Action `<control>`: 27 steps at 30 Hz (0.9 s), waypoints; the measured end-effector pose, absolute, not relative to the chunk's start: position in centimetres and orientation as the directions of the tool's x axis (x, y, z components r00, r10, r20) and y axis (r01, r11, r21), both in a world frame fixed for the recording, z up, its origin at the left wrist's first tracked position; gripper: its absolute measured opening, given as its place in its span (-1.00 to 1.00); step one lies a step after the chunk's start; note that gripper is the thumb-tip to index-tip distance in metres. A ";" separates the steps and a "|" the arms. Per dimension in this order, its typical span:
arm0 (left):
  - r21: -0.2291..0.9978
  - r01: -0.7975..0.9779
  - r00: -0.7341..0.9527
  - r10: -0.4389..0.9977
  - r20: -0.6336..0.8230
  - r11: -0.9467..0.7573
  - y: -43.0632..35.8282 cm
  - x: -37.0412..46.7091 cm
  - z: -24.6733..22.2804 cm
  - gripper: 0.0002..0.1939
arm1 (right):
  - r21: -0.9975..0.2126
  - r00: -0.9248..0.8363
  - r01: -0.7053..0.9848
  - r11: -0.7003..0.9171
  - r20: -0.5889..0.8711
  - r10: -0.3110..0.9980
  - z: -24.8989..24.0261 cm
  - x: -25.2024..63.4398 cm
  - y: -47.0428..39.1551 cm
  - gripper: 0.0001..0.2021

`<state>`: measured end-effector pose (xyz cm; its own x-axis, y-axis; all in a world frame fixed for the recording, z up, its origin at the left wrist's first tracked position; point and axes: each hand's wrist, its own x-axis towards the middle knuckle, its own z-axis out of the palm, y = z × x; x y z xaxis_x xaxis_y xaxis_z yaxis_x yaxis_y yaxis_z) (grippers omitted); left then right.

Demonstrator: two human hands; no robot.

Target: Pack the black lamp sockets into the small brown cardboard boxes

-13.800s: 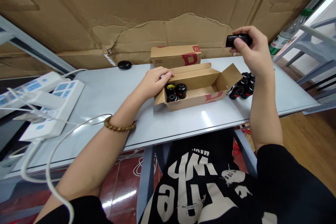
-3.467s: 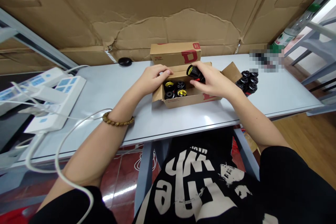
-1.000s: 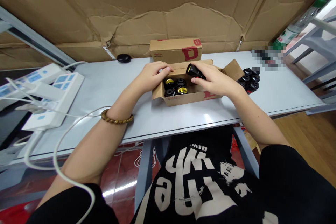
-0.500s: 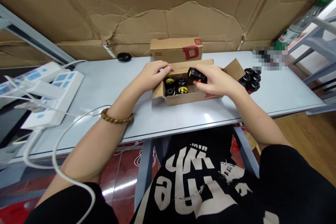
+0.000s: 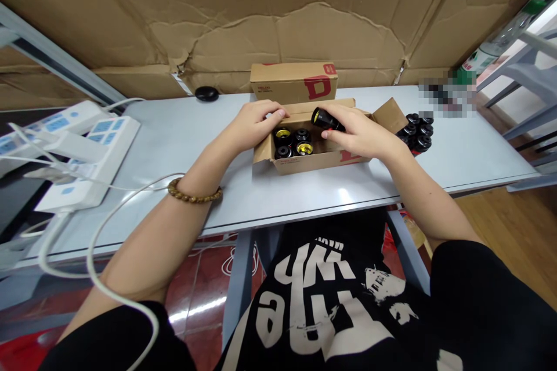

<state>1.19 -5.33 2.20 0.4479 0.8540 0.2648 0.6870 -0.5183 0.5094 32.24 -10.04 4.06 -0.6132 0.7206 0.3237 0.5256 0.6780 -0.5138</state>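
An open cardboard box [image 5: 317,163] lies lengthwise on the table in front of me. My left hand [image 5: 260,122] holds its back left corner, the thumb lying along the edge. Inside the left part of the box stand several black flashlights [image 5: 303,149], two of them showing yellow inside their ends. Over the right part of the box, my right hand [image 5: 359,130] grips another black flashlight [image 5: 324,119], tilted with its wide, yellow-lined head to the left. My fingers hide its other end.
Behind stands a closed cardboard box [image 5: 287,84] with a red D. More black flashlights [image 5: 418,130] are grouped on the right. A small black disc [image 5: 206,94] lies back left, white power strips [image 5: 93,156] with cables at left, and a plastic bottle [image 5: 487,55] far right.
The flashlight in my right hand has risen slightly and turned a little. My left hand stays on the box's corner.
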 end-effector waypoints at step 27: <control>0.492 0.694 0.453 0.850 0.269 -0.525 -5.3 1.2 2.2 -0.46 | -0.484 -0.632 0.539 0.689 0.309 0.711 3.9 32.1 -10.2 -0.49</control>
<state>1.24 -5.26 2.22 0.4527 0.8502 0.2687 0.6943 -0.5252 0.4921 32.10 -10.19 3.91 -0.6316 0.7112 0.3087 0.5390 0.6890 -0.4845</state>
